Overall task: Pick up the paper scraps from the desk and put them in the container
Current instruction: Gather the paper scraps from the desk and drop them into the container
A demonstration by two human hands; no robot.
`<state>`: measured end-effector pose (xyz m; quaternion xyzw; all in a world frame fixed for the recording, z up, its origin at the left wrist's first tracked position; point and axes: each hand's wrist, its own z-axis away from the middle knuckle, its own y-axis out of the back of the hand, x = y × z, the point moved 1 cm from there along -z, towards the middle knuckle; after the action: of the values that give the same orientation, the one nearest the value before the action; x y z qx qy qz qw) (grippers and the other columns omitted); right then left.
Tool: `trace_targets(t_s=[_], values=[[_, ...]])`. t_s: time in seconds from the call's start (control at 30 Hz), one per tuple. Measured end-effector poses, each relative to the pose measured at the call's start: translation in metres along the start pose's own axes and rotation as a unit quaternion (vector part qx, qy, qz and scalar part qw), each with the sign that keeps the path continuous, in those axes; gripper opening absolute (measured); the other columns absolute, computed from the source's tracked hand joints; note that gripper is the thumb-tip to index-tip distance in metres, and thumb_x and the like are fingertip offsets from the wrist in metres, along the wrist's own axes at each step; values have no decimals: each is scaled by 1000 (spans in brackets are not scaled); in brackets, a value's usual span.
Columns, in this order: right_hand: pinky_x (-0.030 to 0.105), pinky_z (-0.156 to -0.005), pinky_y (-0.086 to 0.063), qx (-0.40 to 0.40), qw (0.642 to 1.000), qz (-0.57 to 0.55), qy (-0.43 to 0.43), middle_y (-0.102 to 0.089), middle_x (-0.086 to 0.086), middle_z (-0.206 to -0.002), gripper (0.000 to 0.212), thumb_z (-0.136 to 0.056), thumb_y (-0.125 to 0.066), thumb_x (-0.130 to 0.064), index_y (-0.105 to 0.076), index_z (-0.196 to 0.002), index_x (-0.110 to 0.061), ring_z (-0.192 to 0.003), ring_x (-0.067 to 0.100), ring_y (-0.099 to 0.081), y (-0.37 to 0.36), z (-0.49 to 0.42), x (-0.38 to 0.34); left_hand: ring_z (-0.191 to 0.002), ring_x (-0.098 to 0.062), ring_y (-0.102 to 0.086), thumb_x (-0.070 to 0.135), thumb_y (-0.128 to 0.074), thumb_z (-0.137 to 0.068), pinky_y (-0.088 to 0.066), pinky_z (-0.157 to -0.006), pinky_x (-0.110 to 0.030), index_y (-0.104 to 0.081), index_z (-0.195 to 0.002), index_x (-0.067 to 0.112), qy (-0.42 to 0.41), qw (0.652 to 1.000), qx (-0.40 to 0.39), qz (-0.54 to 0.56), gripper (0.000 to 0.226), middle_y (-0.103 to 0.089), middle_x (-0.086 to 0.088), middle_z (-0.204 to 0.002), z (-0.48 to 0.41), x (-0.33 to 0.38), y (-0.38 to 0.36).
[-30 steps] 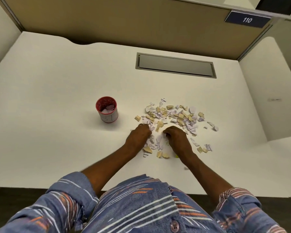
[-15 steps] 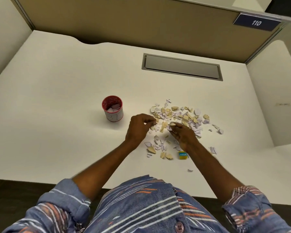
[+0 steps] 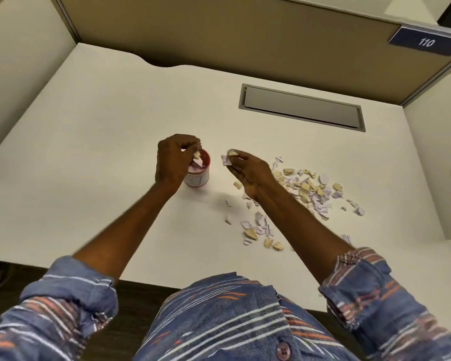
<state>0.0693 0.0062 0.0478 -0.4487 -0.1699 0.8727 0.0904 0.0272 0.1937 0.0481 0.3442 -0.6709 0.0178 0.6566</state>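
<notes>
The left hand pinches scraps directly over the red container: the drop step, I judge. The right hand, just right of the container, grips more scraps and needs its turn above the opening. The scrap pile lies further right. The left hand hides part of the opening.

I see the container, a small red cup with a white label, upright on the desk and holding some scraps. The remaining scraps, cream and pale lilac, lie scattered to its right. The left hand pinches a few over the cup's mouth. The right hand pinches more just beside it.
</notes>
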Motion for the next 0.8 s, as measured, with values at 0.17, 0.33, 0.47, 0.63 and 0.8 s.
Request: trace_targets(t_s=[0.17,0.33,0.47,0.63,0.8], values=[[31,-83,-62,5,993,96,63,-74,15,-98,16,-85,-70,8,-75,-96,-2,-92,27,-72,-36,-18,12,-93,-9,-66,10,-69,-85,-55,-88,-25,-76,-99,12,-1,999,-36,-29,15,-74,0,-99,-6,-18,4],[37,-86,-61,41,935,294,195,-78,-2,-89,15,-83,-73,-9,-78,-87,-22,-89,15,-74,-50,-26,23,-101,-16,-67,16,-67,-87,-57,-90,-37,-73,-110,12,-11,997,-65,-44,24,-73,-2,-109,-3,-22,6],[19,-72,-57,42,900,367,233,-77,-1,-89,16,-85,-67,-3,-77,-93,-14,-80,10,-72,-56,-23,28,-106,-13,-67,15,-68,-86,-56,-95,-35,-69,-120,13,-40,994,-100,-36,34,-70,-2,-118,-4,-21,12],[11,-75,-53,16,872,411,266,-76,-2,-94,24,-82,-64,-3,-76,-100,-12,-86,7,-69,-60,-18,32,-109,-10,-66,6,-56,-85,-55,-96,-34,-66,-124,16,-32,993,-108,-22,41,-71,0,-117,-7,-22,18],[19,-82,-56,-11,841,442,311,-77,3,-97,34,-80,-54,6,-75,-102,-9,-90,10,-70,-62,-16,31,-99,-4,-68,5,-55,-88,-58,-88,-27,-68,-120,19,-45,994,-94,-30,37,-74,5,-103,-9,-26,23]])
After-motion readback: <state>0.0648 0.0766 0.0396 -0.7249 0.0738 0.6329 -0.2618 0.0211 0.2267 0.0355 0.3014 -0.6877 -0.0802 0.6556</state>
